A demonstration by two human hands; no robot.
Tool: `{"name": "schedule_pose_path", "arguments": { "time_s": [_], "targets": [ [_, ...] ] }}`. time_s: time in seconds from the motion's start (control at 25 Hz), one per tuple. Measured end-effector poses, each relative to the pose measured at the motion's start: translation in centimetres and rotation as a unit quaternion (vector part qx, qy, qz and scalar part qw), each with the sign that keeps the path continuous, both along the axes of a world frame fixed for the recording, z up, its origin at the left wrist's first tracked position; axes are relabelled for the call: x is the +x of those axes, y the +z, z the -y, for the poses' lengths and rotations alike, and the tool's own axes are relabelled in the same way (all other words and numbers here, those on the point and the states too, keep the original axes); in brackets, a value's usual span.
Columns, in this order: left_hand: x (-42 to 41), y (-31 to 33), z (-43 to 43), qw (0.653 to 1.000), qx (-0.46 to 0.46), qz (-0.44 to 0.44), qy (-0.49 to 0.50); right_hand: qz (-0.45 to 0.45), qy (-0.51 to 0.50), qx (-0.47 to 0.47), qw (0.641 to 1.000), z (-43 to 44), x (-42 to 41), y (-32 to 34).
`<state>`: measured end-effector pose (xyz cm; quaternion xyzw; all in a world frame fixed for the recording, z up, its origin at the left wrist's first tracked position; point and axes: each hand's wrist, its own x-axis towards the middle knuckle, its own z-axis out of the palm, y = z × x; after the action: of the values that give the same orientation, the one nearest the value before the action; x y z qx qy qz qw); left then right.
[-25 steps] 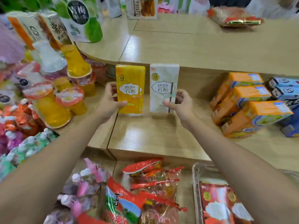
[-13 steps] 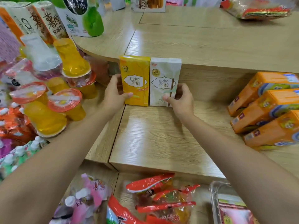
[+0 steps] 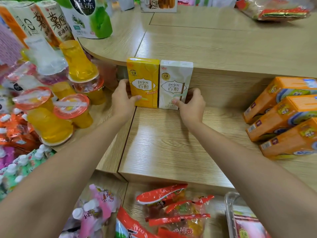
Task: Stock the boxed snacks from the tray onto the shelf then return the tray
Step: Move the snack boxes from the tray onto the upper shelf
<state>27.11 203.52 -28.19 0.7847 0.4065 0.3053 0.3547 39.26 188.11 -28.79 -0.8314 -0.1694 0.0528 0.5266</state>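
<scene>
Now, step: we judge both boxes are being seated upright, side by side, at the back of the shelf (image 3: 171,145), frame centre.
Left hand (image 3: 122,98): grips yellow box (image 3: 143,79).
Right hand (image 3: 193,103): grips white box (image 3: 175,78).
Next: we would release, then fetch the tray (image 3: 229,206), lower right.

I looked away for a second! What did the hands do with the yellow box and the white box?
The left hand and right hand pushed the yellow box and white box together and back against the shelf wall, standing upright. Earlier a gap separated them. Both hands still hold their boxes; the orange boxes haven't been touched.
</scene>
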Motion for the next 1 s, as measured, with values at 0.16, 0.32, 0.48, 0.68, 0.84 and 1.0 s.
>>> {"name": "schedule_pose_path", "arguments": {
  "time_s": [0.16,0.32,0.48,0.68,0.84,1.0],
  "targets": [
    [-0.1,0.9,0.4,1.0,0.016,-0.013,0.003,-0.008,-0.006,-0.014,1.0,-0.3,0.1,0.5],
    [-0.4,0.9,0.7,1.0,0.01,-0.023,-0.006,-0.012,-0.003,-0.031,0.999,-0.1,0.0,0.8],
    [-1.2,0.3,0.9,0.998,0.019,-0.052,0.016,-0.005,-0.016,-0.039,0.999,2.1,0.4,1.5],
    [-1.1,0.6,1.2,0.998,0.009,-0.046,0.033,-0.011,-0.001,-0.045,0.999,5.7,0.7,2.2],
    [-1.1,2.0,2.8,0.996,0.005,-0.029,0.088,-0.021,0.011,-0.02,1.0,6.9,-0.2,3.7],
    [-3.6,2.7,9.1,0.991,-0.047,0.076,0.095,-0.015,0.067,-0.005,0.998,13.3,-2.3,5.2]
  ]
}}
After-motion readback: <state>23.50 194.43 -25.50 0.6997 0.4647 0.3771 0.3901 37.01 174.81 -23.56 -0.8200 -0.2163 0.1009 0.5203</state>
